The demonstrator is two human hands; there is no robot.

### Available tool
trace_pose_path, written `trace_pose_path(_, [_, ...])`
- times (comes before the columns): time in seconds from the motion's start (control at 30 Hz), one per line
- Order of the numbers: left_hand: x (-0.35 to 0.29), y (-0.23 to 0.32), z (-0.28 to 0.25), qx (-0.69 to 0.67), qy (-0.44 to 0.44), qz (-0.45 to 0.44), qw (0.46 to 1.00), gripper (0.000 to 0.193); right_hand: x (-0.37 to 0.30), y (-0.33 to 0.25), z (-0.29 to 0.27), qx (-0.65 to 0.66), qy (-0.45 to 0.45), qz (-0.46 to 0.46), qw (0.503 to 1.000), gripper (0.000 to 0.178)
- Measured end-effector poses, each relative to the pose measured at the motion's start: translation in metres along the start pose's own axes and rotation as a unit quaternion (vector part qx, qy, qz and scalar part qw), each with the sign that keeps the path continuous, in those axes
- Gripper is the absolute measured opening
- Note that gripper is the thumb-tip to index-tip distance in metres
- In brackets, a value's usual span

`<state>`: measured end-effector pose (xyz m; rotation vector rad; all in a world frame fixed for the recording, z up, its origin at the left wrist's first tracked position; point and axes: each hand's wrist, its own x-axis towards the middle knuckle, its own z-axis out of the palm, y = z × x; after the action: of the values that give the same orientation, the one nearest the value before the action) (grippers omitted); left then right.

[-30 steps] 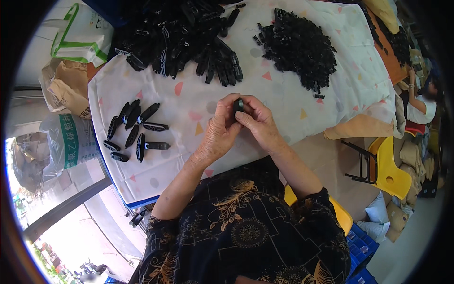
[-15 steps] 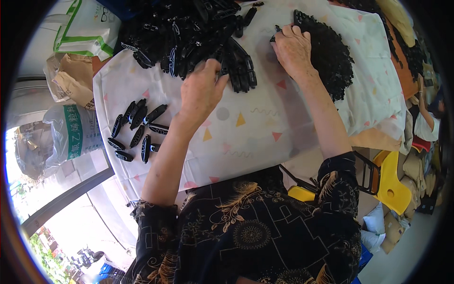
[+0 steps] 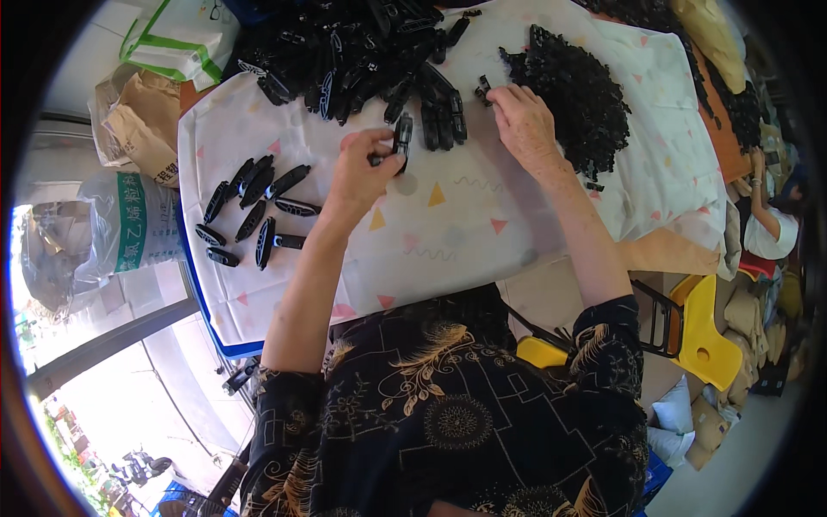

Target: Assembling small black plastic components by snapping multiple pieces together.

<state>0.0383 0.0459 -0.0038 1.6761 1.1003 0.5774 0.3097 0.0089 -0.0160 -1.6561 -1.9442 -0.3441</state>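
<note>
A white bag (image 3: 183, 30) sits near brown paper (image 3: 145, 112), a yellow chair (image 3: 711, 332) well apart.

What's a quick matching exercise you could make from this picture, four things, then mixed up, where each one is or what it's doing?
Column one
1. Left hand
2. Heap of tiny black plastic pieces
3. White bag with green trim
4. Yellow plastic chair

Column two
A. At the lower right, off the white patterned tablecloth
B. Holding an elongated black plastic part
C. At the picture's upper left
D. On the tablecloth, beside the right hand

Pairs: 1-B, 2-D, 3-C, 4-A
</note>
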Motion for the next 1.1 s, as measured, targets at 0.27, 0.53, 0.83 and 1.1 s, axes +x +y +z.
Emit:
trace_pose_path(0.27, [-0.062, -0.018, 0.006, -0.525, -0.149, -0.145, 0.825, 0.028, 0.005, 0.009, -0.005, -0.015, -0.003, 0.068, 0.998, 0.006])
trace_pose_path(0.53, [-0.072, 0.004, 0.006, -0.539, -0.164, -0.112, 0.818, 0.022, 0.018, 0.006, 0.019, -0.068, -0.087, 0.052, 0.993, 0.011])
trace_pose_path(0.83, [-0.075, 0.004, 0.005, -0.537, -0.128, -0.107, 0.827, 0.024, 0.002, -0.036, -0.022, 0.108, 0.069, 0.004, 0.992, 0.010])
trace_pose_path(1.1, [-0.069, 0.007, 0.022, -0.556, -0.152, -0.091, 0.812, 0.027, -0.035, -0.098, -0.073, 0.105, 0.123, -0.109, 0.981, 0.023])
